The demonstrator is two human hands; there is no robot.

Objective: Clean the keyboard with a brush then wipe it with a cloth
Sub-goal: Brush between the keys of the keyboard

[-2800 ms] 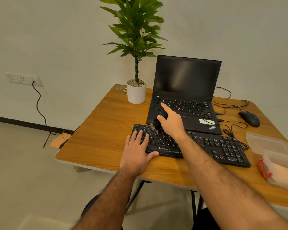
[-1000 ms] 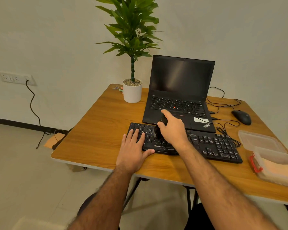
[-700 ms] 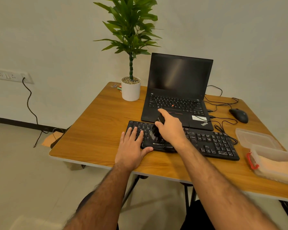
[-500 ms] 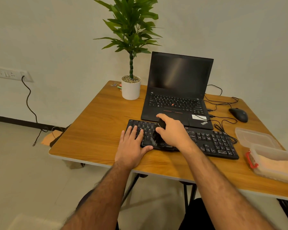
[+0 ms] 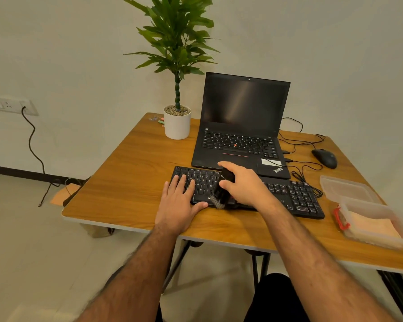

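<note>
Both hands are on the job: the left hand lies flat with fingers spread over the left end of the keyboard, thumb at its near edge, pinning it down, while the right hand is curled round a small black brush, forefinger stretched along the top of it. Its pale bristles point down at the keyboard's near edge, touching or just about touching the bottom row of keys.

To my eye the brushing is only partly done; the work sits at the left-middle of the board, and the number pad on the right looks still to do, though whether any dust is left I cannot tell from here. The wiping has not begun. A peach-coloured cloth lies folded in a clear plastic box with a red clip, near the right edge of the surface, its lid lying just behind it.

The keyboard is a long, flat slab of matt black plastic with white lettering. The brush body is dark and stubby, its bristles short and soft-looking. The surface has a glossy wood grain with a pale rim
</note>
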